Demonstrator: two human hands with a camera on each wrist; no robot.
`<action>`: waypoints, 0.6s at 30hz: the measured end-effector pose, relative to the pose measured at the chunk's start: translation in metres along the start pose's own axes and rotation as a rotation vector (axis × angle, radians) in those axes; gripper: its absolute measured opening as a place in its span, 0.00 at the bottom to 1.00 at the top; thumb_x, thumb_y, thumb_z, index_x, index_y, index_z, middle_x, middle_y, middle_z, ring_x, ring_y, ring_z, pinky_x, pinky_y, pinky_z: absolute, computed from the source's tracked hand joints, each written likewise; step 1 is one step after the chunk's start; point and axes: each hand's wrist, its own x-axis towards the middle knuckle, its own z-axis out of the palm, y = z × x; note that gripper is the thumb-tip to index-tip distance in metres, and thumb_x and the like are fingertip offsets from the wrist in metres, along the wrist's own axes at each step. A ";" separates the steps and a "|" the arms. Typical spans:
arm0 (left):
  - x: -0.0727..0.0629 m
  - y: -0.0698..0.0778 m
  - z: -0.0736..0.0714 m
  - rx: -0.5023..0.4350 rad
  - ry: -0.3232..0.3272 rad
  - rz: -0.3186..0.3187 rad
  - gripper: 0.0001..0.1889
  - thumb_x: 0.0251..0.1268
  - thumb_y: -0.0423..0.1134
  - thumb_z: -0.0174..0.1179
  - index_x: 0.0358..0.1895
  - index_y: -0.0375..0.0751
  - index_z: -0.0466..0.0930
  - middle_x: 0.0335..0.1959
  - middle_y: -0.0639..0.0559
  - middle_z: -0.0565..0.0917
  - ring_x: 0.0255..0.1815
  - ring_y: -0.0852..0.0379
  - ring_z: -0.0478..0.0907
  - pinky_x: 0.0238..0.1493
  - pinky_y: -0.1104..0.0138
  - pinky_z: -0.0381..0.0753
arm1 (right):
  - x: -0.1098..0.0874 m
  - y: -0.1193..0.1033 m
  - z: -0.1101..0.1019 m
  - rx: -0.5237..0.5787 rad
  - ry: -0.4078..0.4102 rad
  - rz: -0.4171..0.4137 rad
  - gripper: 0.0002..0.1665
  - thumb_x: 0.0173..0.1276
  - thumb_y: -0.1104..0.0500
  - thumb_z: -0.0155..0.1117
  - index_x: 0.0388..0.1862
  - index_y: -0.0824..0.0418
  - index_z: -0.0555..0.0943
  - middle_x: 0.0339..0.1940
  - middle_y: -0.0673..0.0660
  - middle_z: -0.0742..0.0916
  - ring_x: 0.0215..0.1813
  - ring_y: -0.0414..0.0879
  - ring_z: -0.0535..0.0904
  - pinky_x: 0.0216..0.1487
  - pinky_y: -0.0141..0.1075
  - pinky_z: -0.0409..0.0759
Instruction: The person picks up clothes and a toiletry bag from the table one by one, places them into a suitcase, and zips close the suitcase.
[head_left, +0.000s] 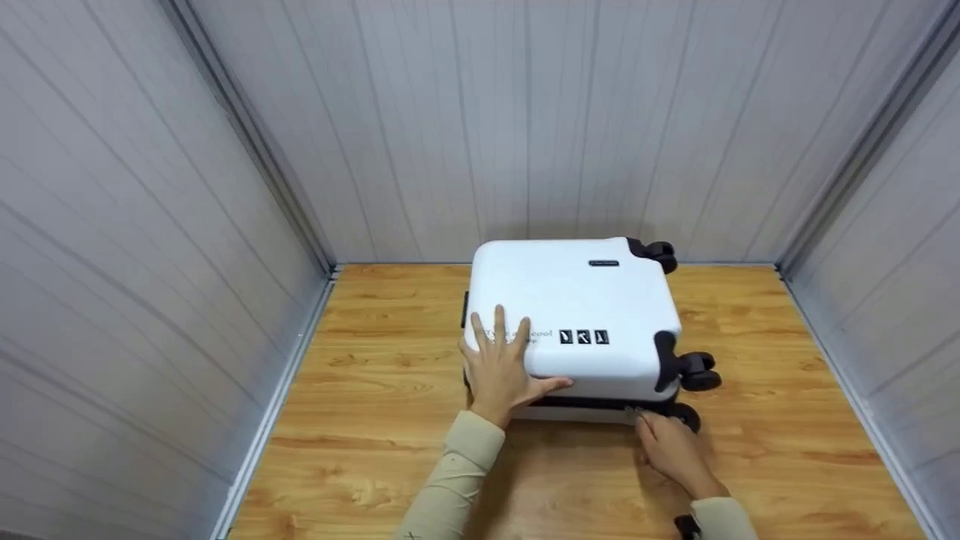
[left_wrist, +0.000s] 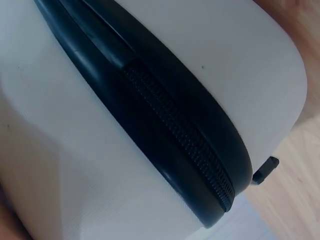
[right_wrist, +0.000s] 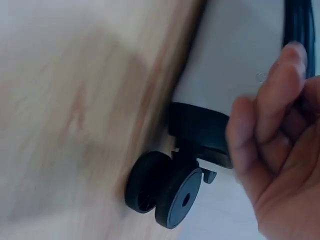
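A white hard-shell suitcase (head_left: 577, 292) lies flat on the wooden floor, its wheels pointing right. My left hand (head_left: 501, 371) rests spread on the lid's near left corner, its thumb along the front edge. At the near right corner, my right hand (head_left: 675, 450) pinches a small zipper pull (head_left: 631, 411) at the dark seam. Curled fingers (right_wrist: 280, 95) hide most of the pull in the right wrist view. A black zipper (left_wrist: 175, 125) runs between dark rubber edges around the suitcase's side in the left wrist view.
Black caster wheels (head_left: 699, 371) stick out from the suitcase's right end. Grey panelled walls (head_left: 495, 135) enclose the wooden floor (head_left: 375, 442) at the back and both sides. A dark handle (head_left: 465, 309) shows on the suitcase's left side.
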 end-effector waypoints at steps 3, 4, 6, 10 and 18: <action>-0.002 0.003 0.001 0.000 -0.003 0.010 0.66 0.26 0.97 0.46 0.75 0.62 0.69 0.79 0.39 0.65 0.77 0.23 0.59 0.62 0.28 0.67 | -0.001 -0.002 0.002 -0.020 0.042 0.059 0.20 0.82 0.57 0.50 0.24 0.55 0.72 0.13 0.50 0.81 0.16 0.42 0.72 0.21 0.33 0.67; -0.003 0.004 0.000 -0.004 -0.006 0.010 0.66 0.26 0.97 0.46 0.75 0.62 0.69 0.80 0.39 0.64 0.77 0.23 0.59 0.63 0.27 0.66 | -0.002 -0.001 0.002 -0.026 0.043 0.064 0.20 0.82 0.57 0.50 0.24 0.55 0.71 0.13 0.50 0.81 0.16 0.42 0.72 0.21 0.33 0.66; -0.005 0.004 0.000 -0.005 -0.012 0.000 0.66 0.26 0.97 0.46 0.75 0.62 0.69 0.80 0.39 0.64 0.78 0.23 0.58 0.64 0.28 0.65 | -0.002 0.001 0.002 -0.026 0.031 0.059 0.20 0.81 0.58 0.50 0.24 0.55 0.71 0.15 0.51 0.81 0.17 0.42 0.73 0.22 0.33 0.66; -0.007 0.005 0.000 -0.007 -0.008 0.003 0.66 0.27 0.97 0.46 0.75 0.62 0.69 0.80 0.40 0.64 0.78 0.23 0.58 0.64 0.28 0.66 | -0.003 0.004 0.004 0.011 0.026 0.067 0.20 0.80 0.58 0.49 0.23 0.54 0.69 0.16 0.51 0.80 0.18 0.42 0.76 0.22 0.33 0.69; -0.009 0.004 0.000 -0.019 0.015 0.013 0.66 0.27 0.97 0.45 0.75 0.62 0.69 0.80 0.40 0.65 0.78 0.24 0.58 0.65 0.27 0.64 | -0.006 0.006 0.006 -0.020 0.054 0.063 0.22 0.82 0.53 0.53 0.24 0.56 0.75 0.15 0.47 0.78 0.20 0.42 0.73 0.25 0.35 0.68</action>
